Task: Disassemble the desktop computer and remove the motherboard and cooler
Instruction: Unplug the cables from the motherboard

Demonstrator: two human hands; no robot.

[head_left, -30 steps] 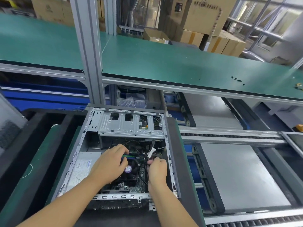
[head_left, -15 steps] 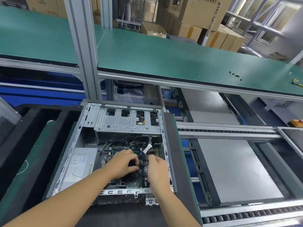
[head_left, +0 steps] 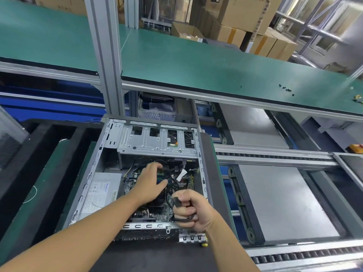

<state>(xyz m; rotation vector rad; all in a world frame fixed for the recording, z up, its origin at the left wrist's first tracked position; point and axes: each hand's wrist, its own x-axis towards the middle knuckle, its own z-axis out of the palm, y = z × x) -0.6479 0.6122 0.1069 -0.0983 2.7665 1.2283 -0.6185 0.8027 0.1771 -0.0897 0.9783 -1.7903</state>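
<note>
Cardboard boxes (head_left: 243,14) are stacked at the back of a workshop, behind a long green shelf (head_left: 196,61) carried on a grey metal post (head_left: 106,55). Below it, to the right, runs a conveyor line with grey pallets (head_left: 279,201). On the near worktop (head_left: 157,258), a desktop computer case (head_left: 203,173) lies on its side with the side panel off, between black foam blocks (head_left: 39,154) on the left and the conveyor on the right.

Inside the case, a silver drive cage (head_left: 155,142) spans the far end and a grey power supply (head_left: 102,191) sits at the left wall. The motherboard (head_left: 188,181) lies flat on the case floor, partly hidden under both hands and a tangle of black cables. The cooler (head_left: 159,201) sits on the board, mostly covered by the left wrist.

The left hand (head_left: 151,185) reaches into the case with its grip spread, fingers loose over the board's far part. The right hand (head_left: 190,211) is a closed fist above the near right corner, its grip clenched on a bundle of black cables (head_left: 186,218).

A few small dark screws (head_left: 285,89) lie on the green shelf, far right.
</note>
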